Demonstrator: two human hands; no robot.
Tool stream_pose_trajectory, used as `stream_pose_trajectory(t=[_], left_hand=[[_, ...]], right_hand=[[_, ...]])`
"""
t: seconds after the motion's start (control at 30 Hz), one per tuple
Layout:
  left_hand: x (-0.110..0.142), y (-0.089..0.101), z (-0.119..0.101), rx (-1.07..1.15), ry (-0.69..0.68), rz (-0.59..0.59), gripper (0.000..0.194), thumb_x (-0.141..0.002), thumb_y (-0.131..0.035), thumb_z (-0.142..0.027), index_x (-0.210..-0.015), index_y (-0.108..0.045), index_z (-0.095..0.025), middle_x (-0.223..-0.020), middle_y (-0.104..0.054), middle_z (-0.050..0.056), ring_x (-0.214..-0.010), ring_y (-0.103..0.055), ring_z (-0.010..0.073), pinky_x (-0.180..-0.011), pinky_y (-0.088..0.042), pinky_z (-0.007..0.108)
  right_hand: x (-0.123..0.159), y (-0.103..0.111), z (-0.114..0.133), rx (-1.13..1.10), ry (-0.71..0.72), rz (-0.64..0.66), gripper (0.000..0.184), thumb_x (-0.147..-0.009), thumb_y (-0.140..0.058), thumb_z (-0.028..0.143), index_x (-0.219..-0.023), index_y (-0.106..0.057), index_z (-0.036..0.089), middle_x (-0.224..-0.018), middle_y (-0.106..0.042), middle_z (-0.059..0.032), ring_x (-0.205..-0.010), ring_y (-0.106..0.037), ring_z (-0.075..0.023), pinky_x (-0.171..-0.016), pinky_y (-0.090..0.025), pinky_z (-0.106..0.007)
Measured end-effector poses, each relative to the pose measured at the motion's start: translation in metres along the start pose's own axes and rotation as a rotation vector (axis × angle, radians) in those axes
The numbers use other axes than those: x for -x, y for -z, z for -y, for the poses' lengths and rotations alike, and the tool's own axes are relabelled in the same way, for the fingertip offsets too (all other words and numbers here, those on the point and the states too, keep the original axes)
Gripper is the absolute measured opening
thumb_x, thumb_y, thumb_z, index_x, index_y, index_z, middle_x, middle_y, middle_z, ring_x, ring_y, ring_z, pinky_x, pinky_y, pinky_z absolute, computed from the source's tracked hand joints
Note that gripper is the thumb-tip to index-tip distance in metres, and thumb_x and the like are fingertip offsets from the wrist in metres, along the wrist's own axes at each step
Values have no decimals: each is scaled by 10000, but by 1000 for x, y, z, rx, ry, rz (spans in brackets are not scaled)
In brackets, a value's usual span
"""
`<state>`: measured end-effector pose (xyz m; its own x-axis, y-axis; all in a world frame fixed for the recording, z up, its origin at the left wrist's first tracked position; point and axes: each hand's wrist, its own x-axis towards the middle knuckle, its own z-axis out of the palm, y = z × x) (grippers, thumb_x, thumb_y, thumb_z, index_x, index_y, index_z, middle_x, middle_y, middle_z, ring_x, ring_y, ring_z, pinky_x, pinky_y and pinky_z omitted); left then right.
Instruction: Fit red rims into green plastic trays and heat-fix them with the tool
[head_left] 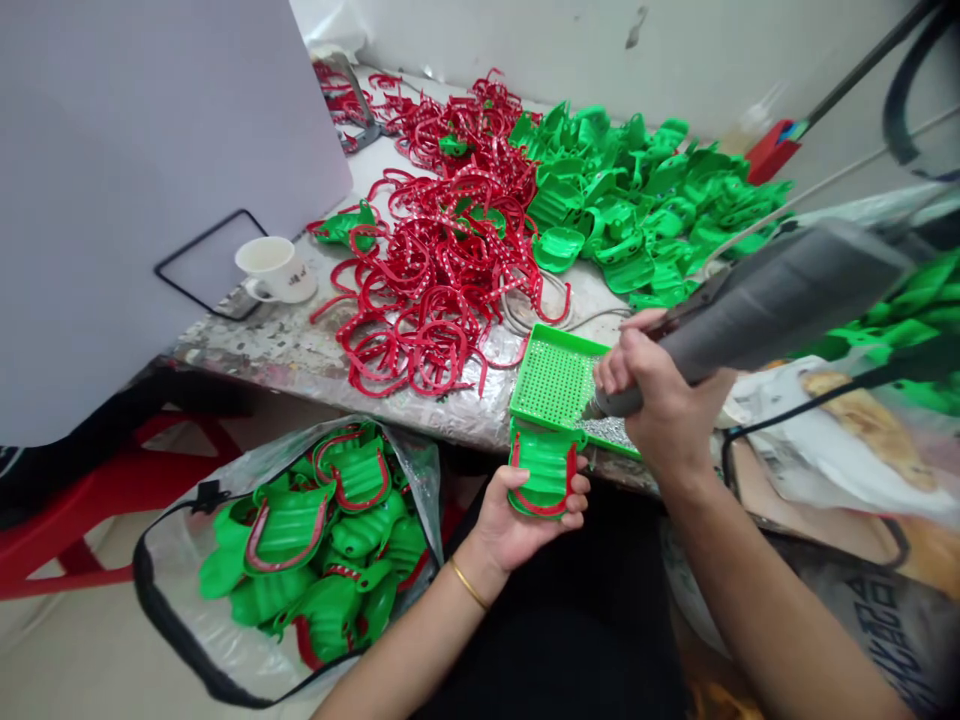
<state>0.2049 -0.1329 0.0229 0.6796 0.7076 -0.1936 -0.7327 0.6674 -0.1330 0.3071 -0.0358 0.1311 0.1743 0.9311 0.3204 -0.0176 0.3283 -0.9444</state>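
My left hand [517, 520] is closed around a green plastic toy jaw [546, 462], with a red U-shaped strip [516, 480] lying along its inside edge. Gripped in my right hand [667, 395] is a grey electric screwdriver [780, 295], slanting down to the left. Its tip is just above the jaw's upper end; whether it touches cannot be made out. Right behind the jaw, on the table edge, a green perforated tray [559, 375] holds small silvery pieces, probably screws, partly hidden by my right hand.
Red toothed strips [420, 250] lie heaped on the table beside a pile of green jaws [622, 200]. A white mug [276, 270] stands near the left edge. Below, an open clear bag [172, 560] holds assembled jaws. A red stool [67, 510] is at left; plastic bags [855, 430] at right.
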Motion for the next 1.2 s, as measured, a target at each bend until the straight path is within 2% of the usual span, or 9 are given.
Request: stream_pose_trajectory(t=[0.1, 0.2, 0.7, 0.93, 1.2], left_hand=[[0, 0, 1, -15, -14, -3, 605, -649, -533, -310, -1161, -511, 11, -912, -553, 133, -746, -477, 155, -652, -328, 255], [0, 0, 2, -35, -26, -4, 592, -654, -533, -308, -1154, -515, 9, -914, -553, 133, -739, -473, 150, -645, -330, 250], [0, 3, 0, -65, -18, -15, 602, -647, -530, -313, -1162, -511, -1, -926, -539, 130, -749, -466, 152, -648, -327, 254], [0, 3, 0, -63, -22, -14, 592, -643, -526, -310, -1157, -524, -15, -919, -554, 138, -747, -468, 159, -632, -322, 260], [0, 9, -1, -60, -26, 11, 603, -667, -538, -319, -1188, -506, -17, -1011, -551, 179, -754, -481, 162, -640, -311, 243]], right_hand=[[25, 10, 3, -26, -38, -7, 120, -784, -625, 236, -875, -556, 202, -507, -441, 70, -411, -435, -87, -440, -386, -246], [35, 13, 0, -17, -67, -19, 126, -788, -624, 253, -885, -562, 201, -503, -441, 72, -414, -441, -89, -444, -391, -245], [41, 12, -20, -27, -71, -29, 124, -786, -625, 257, -853, -535, 203, -518, -449, 71, -418, -445, -83, -457, -410, -242], [46, 14, -18, -61, -66, -29, 120, -790, -621, 250, -804, -513, 199, -524, -431, 67, -427, -445, -88, -458, -393, -247], [54, 12, -20, -104, -48, -59, 116, -801, -622, 223, -788, -512, 188, -551, -440, 57, -438, -444, -84, -474, -402, -250]])
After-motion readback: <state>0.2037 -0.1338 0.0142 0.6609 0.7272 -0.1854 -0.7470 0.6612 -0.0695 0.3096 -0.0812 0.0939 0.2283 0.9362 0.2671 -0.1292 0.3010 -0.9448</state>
